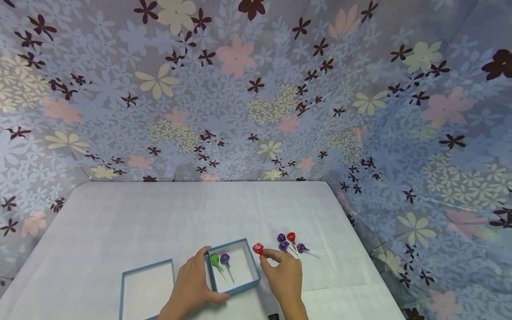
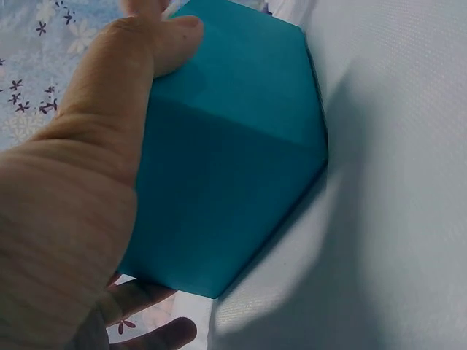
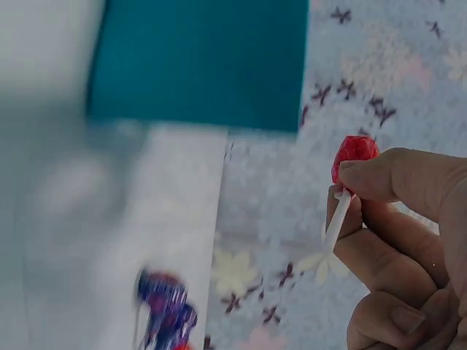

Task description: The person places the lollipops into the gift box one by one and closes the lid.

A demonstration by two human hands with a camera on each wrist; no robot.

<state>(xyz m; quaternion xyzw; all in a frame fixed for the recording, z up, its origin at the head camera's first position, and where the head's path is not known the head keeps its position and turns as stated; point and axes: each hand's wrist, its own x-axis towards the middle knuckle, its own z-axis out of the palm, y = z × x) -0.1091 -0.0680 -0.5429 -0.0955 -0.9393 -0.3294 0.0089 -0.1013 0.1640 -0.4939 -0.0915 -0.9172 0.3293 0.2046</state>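
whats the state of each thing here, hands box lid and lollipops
left hand: grips the box's left wall
right hand: pinches the red lollipop by its stick
red lollipop: wrapped, held just right of the box
box: open, on the table, holds a green lollipop and a purple lollipop
lid: off, lying left of the box
loose lollipops: wrapped, lying on the table

I see my right hand [image 3: 408,240] pinching a red-wrapped lollipop [image 3: 354,157] by its white stick [image 3: 337,222] | teal box wall [image 3: 201,62] up and left of the lollipop, apart from it | blurred purple-wrapped lollipops [image 3: 166,306] on the white tabletop [image 3: 109,219], well below the box
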